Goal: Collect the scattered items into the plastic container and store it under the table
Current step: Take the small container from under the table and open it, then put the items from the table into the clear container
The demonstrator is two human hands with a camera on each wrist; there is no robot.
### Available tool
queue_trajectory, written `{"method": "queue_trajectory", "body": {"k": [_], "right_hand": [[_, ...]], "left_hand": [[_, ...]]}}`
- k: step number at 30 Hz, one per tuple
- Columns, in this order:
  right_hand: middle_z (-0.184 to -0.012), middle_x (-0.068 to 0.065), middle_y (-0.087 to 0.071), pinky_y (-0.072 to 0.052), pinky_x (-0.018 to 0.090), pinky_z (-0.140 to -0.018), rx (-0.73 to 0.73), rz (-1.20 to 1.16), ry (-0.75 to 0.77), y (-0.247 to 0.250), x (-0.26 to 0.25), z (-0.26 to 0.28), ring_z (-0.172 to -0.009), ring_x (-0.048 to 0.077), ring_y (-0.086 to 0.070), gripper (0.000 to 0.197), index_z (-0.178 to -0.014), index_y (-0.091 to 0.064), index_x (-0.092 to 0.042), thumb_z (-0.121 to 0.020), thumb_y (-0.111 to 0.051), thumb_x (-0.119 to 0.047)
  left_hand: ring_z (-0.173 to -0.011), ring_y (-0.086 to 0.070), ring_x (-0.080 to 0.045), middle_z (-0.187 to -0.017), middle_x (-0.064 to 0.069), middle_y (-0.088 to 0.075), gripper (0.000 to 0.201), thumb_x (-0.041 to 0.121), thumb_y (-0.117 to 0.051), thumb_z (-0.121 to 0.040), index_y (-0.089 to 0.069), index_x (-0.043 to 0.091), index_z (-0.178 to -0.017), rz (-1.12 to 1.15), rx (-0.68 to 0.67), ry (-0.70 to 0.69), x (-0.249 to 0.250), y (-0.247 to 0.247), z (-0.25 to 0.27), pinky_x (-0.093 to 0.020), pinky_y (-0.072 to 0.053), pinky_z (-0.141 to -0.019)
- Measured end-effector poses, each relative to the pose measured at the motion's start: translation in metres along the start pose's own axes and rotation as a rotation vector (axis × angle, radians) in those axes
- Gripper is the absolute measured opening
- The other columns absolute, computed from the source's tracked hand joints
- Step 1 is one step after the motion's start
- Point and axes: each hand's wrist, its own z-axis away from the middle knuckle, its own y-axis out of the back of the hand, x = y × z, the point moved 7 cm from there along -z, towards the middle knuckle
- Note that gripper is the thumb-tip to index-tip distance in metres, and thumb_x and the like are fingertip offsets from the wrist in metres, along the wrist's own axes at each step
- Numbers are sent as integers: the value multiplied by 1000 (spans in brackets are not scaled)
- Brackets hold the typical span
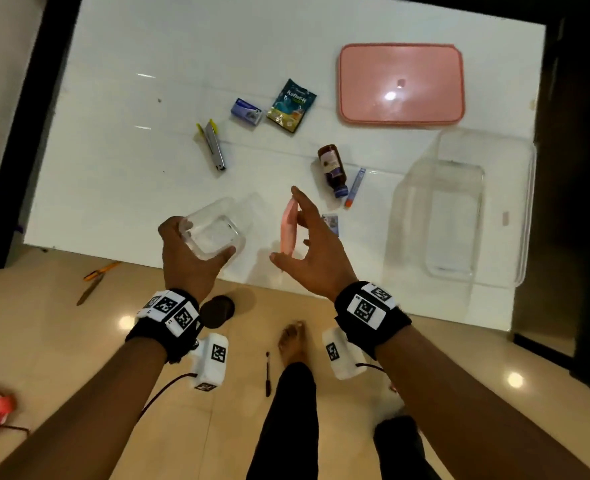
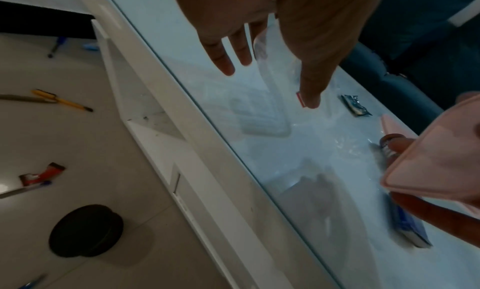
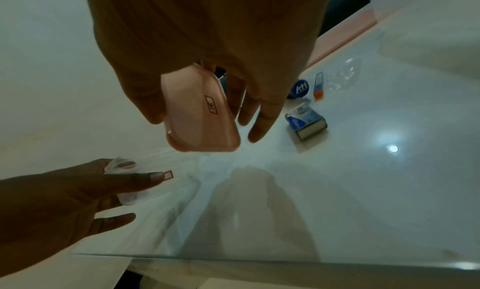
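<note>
I stand at a glossy white table (image 1: pixel 120 109) over beige floor tiles; my left hand (image 1: pixel 189 258) grips one small clear tub (image 1: pixel 214 233), my right hand (image 1: pixel 312 251) pinches its small pink lid (image 1: pixel 288 232); hands apart; one large clear plastic container (image 1: pixel 460 209) sits open at the right, one big pink lid (image 1: pixel 401 83) beyond it; two small boxes, one sachet (image 1: pixel 292 105), one bottle (image 1: pixel 331 169).

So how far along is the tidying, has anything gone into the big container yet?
Nothing packed yet: the large clear container sits empty, its big pink lid off beside it. In hand: the left hand holds a small clear box, the right hand its small pink lid. Left on the table: sachet, bottle, two small boxes, a pen-like tube, a stapler-like tool.
</note>
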Motion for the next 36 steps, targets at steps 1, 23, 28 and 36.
{"method": "queue_trajectory", "body": {"k": [1,23,28,36], "right_hand": [[-136,-21,-47,-50,31,-99,-40,-63,-48,-8,5,-6,-123,3,-50,100,-153,-13,-43,-80,-77,-20],[-110,-13,-64,-39,25,-74,159,275,-310,-10,12,-21,-94,9,-62,18,-108,-59,-34,-91,-58,-39],[-94,-15,-66,-41,23,-72,120,295,-253,3,-5,-47,-86,7,-61,13,-100,-63,-31,-91,-58,-39],[-106,-5,-63,-35,7,-65,195,247,-124,46,-38,-131,-84,10,-60,21,-111,-64,-24,-90,-63,-22]], "left_hand": [[-112,-50,-21,-121,3,-45,82,21,-90,-62,-33,17,-121,-9,34,16,-3,0,-3,-33,-47,-92],[-122,-43,-26,-130,-6,-47,73,60,-77,-65,-49,25,-123,-283,-142,87,12,18,-18,-39,-36,-99],[-113,-54,-25,-122,-7,-52,50,53,-66,-81,-55,20,-116,-253,-170,13,41,17,-65,-41,-45,-97],[-100,-60,-27,-112,-7,-62,51,41,-68,-84,-48,16,-124,-426,-275,40,83,-4,-151,-34,-45,-83]]}}
